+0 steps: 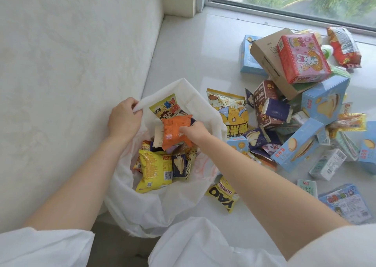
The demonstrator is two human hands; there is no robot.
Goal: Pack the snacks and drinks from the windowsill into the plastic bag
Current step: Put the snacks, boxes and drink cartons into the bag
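Right hand fingers curl round the orange packet, pinching its right edge, with a darker packet apparently tucked behind it; the packet sits over the mouth of the plastic bag, not yet let go. Left hand at 10 o'clock of the bag mouth, fingers and thumb pinching the white rim and holding it up and open.

Inside the bag: a yellow packet at 6 o'clock of the orange one, a cartoon-print packet at 12 o'clock leaning on the back wall, several small sachets between.

Outward: most of the load is on the windowsill, at 3 o'clock of the bag. A yellow popcorn bag lies just beside the bag wall, a yellow YAO packet at 5 o'clock partly under the bag's fold. Further right a heap: blue boxes, a cardboard box with a red rabbit box on top, milk cartons near 4 o'clock.

Task looks early; the heap is far bigger than what's packed.

Risks: only one side of the rim is held, so the slack right wall may fold in and the packet slide out onto the sill. The bag is thin and soft; box corners could tear it. Cartons dropped on chip packets would crush them. Pulling from the heap's base may topple the red box.
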